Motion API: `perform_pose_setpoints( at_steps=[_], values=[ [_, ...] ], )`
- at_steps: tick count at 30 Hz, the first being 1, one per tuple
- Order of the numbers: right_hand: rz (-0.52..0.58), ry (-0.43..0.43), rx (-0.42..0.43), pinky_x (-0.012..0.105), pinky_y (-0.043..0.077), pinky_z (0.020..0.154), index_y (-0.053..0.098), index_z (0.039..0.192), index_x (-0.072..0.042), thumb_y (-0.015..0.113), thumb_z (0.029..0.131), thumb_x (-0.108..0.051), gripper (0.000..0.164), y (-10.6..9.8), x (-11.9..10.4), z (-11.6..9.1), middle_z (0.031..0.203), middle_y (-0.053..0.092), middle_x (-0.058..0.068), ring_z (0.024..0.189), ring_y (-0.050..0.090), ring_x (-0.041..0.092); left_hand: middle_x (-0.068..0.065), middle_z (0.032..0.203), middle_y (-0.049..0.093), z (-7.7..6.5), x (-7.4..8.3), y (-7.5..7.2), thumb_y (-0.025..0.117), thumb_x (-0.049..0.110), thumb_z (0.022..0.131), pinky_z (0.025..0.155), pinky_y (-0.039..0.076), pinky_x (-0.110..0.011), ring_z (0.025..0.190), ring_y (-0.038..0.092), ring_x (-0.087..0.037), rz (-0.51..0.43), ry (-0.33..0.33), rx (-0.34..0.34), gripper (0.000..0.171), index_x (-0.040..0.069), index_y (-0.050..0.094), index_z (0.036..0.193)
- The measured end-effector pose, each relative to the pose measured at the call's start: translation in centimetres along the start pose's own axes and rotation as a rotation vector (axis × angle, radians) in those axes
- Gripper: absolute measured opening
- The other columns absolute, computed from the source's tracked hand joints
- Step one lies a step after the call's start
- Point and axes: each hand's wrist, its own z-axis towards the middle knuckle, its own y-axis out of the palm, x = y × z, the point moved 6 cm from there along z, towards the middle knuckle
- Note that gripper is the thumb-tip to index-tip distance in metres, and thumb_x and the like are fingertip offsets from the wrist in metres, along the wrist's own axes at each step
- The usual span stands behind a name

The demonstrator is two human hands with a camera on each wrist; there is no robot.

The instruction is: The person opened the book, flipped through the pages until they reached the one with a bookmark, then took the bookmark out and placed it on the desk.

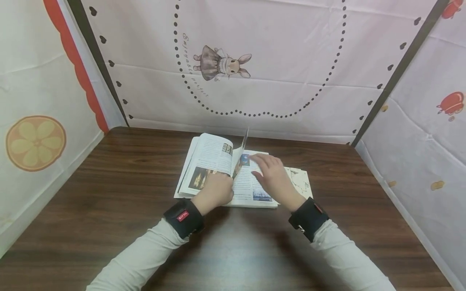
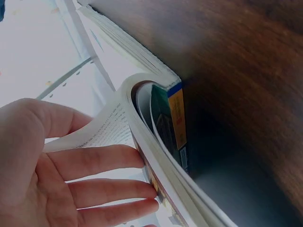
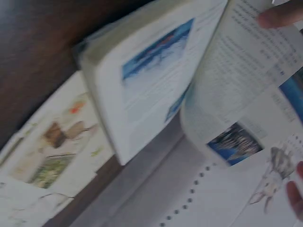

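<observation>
An open book (image 1: 242, 198) with text and colour pictures lies on the table, a lifted page (image 3: 246, 66) standing up near its middle. My left hand (image 1: 216, 190) is at the book's lower edge. The left wrist view shows its thumb (image 2: 61, 116) against one side of a raised page (image 2: 106, 123) and its fingers (image 2: 104, 163) on the other side, touching the left-hand pages. My right hand (image 1: 273, 176) hovers over the right-hand page with fingers spread and thumb apart. Its thumb (image 3: 281, 14) appears before the lifted page in the right wrist view.
A pale printed booklet or sheet (image 1: 300, 182) lies partly beneath the book's right side. The brown wooden table (image 1: 109, 210) extends around it. Printed cloth walls (image 1: 284, 48) enclose the back and both sides.
</observation>
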Motion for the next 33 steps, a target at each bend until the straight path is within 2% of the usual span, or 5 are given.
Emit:
perform_pose_setpoints(
  at_steps=[10,18,23,29,33],
  values=[
    [0.169,0.277,-0.858,0.046,0.039,0.104,0.048,0.134,0.003,0.075,0.078,-0.032,0.072,5.9,4.0,-5.2,0.143,0.042,0.024,0.13,0.045,0.036,-0.007,0.06,0.057,-0.5,-0.7,-0.1,0.052,0.017,0.092,0.049,0.042,-0.032,0.055,0.052,-0.02,-0.101,-0.031,0.025,0.03,0.004,0.064,0.067],
    [0.203,0.298,-0.892,0.046,0.04,0.104,0.053,0.132,-0.004,0.078,0.075,-0.03,0.068,6.2,4.9,-5.0,0.139,0.05,0.019,0.125,0.051,0.034,-0.004,0.05,0.045,-1.4,-4.7,-0.2,0.046,0.024,0.097,0.045,0.031,-0.028,0.046,0.044,-0.019,-0.486,-0.309,0.188,0.044,0.006,0.049,0.057],
    [0.204,0.287,-0.891,0.045,0.043,0.101,0.052,0.132,-0.002,0.079,0.075,-0.031,0.07,6.1,4.9,-5.2,0.135,0.053,0.02,0.119,0.056,0.034,-0.021,0.071,0.063,-2.5,-7.0,-0.2,0.053,0.002,0.087,0.054,0.044,-0.036,0.06,0.058,-0.029,-0.62,-0.376,0.348,0.034,-0.006,0.054,0.121],
    [0.178,0.265,-0.884,0.044,0.043,0.1,0.052,0.132,-0.001,0.079,0.074,-0.032,0.071,6.1,5.2,-5.3,0.133,0.055,0.02,0.117,0.057,0.033,-0.028,0.105,0.056,-2.4,-6.6,0.2,0.052,-0.005,0.085,0.081,0.046,-0.054,0.098,0.055,-0.042,-0.378,-0.319,0.223,0.074,0.02,0.023,0.149],
    [0.187,0.241,-0.898,0.045,0.042,0.101,0.05,0.133,0.001,0.077,0.076,-0.033,0.071,6.0,5.1,-5.2,0.134,0.054,0.021,0.12,0.055,0.034,-0.025,0.144,0.037,-2.2,-4.4,0.7,0.054,-0.003,0.087,0.103,0.025,-0.068,0.135,0.026,-0.05,-0.086,-0.004,0.115,0.063,0.025,0.042,0.142]
  ],
)
